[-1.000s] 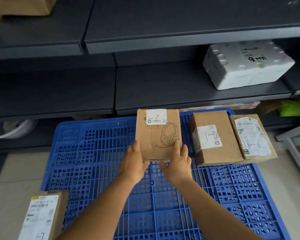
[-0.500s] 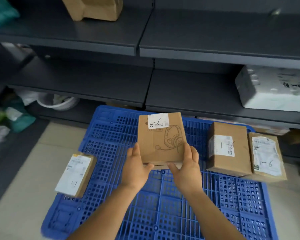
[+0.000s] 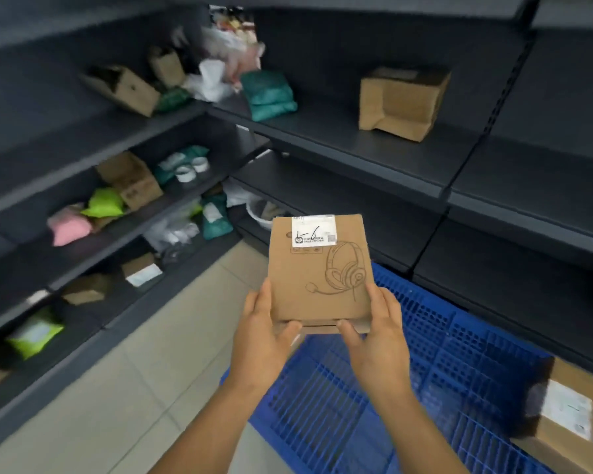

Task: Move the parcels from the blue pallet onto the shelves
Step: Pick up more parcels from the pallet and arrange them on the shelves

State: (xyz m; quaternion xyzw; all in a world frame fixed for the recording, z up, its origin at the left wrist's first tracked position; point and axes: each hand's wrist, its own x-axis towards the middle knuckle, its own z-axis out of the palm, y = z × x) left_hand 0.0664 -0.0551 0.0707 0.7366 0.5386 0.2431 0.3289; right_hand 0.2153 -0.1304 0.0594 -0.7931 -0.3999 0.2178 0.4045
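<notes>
1. We hold the headset parcel [image 3: 317, 268] clear of the blue pallet [image 3: 408, 371], left hand [image 3: 261, 340] and right hand [image 3: 379, 336] curled round its near corners.
2. Beyond our grip, the shelves [image 3: 374, 148] already carry a cardboard box [image 3: 403, 102] and bagged goods.
3. Below right of our grip, another parcel [image 3: 569, 412] waits on the pallet, so we judge the work unfinished.

blue pallet [image 3: 425, 371], blurred parcel [image 3: 569, 415]; shelves [image 3: 374, 145], box [image 3: 403, 102]
</notes>
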